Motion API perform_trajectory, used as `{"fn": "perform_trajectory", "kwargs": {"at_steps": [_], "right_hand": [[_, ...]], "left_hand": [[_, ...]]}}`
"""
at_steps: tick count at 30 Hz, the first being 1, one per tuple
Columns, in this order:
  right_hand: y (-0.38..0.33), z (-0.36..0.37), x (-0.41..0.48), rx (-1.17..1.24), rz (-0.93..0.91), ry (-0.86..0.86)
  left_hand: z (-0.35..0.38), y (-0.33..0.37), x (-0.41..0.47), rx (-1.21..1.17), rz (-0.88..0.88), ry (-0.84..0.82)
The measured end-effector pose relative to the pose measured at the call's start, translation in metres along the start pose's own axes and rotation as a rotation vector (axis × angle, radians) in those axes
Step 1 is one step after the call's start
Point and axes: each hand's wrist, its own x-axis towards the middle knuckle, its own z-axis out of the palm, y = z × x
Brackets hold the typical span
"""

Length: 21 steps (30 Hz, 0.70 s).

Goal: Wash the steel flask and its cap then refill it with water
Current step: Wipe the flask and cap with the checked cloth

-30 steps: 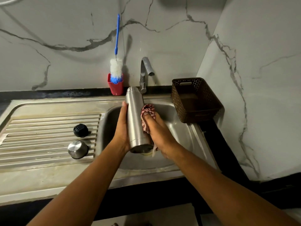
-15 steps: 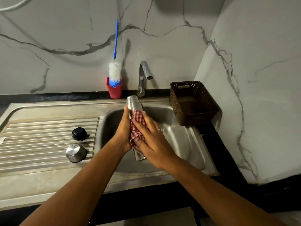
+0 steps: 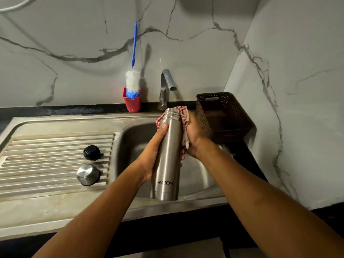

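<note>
Locate the bottle brush at the back wall: it stands bristles down in a red cup, blue handle pointing up. You will find a brown perforated basket in the right corner, on the black counter. The ribbed draining board occupies the left side. Grey-veined marble wall panels cover back and right. A white cable crosses the upper left corner.

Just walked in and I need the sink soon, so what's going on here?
A person is holding the steel flask roughly upright over the sink basin. The left hand grips its body; the right hand holds a red checked cloth against its neck. The flask is uncapped: the black stopper and steel cap sit apart on the drainboard. No water shows at the tap.
</note>
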Motion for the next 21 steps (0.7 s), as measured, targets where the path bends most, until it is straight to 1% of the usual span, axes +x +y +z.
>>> {"fn": "perform_trajectory", "kwargs": {"at_steps": [2, 3, 4, 5, 6, 8, 10, 12, 15, 18, 21], "right_hand": [[0.010, 0.012, -0.007, -0.165, -0.122, 0.090], [0.016, 0.019, -0.011, -0.268, -0.221, 0.106], [0.024, 0.023, -0.015, -0.363, -0.310, 0.098], [0.032, 0.027, -0.019, -0.430, -0.358, 0.072], [0.040, 0.028, -0.024, -0.470, -0.355, 0.052], [0.050, 0.026, -0.031, -0.444, -0.255, 0.052], [0.058, 0.023, -0.036, -0.291, -0.074, 0.077], [0.062, 0.022, -0.040, -0.096, 0.107, 0.133], [0.061, 0.025, -0.036, 0.197, 0.258, 0.188], [0.053, 0.030, -0.033, 0.332, 0.360, 0.238], [0.055, 0.043, -0.029, 0.383, 0.445, 0.263]], "left_hand": [[0.002, 0.004, 0.004, -0.029, 0.066, 0.069], [0.002, 0.006, 0.006, -0.089, 0.101, 0.105], [0.000, 0.009, 0.009, -0.165, 0.128, 0.136], [-0.004, 0.012, 0.012, -0.225, 0.147, 0.171], [-0.009, 0.017, 0.015, -0.258, 0.154, 0.210], [-0.020, 0.024, 0.021, -0.245, 0.134, 0.307], [-0.030, 0.026, 0.030, -0.209, 0.166, 0.405], [-0.033, 0.025, 0.036, -0.139, 0.248, 0.476], [-0.025, 0.022, 0.036, -0.048, 0.405, 0.580], [-0.016, 0.022, 0.032, 0.071, 0.603, 0.587], [-0.018, 0.024, 0.032, 0.288, 0.760, 0.567]]}}
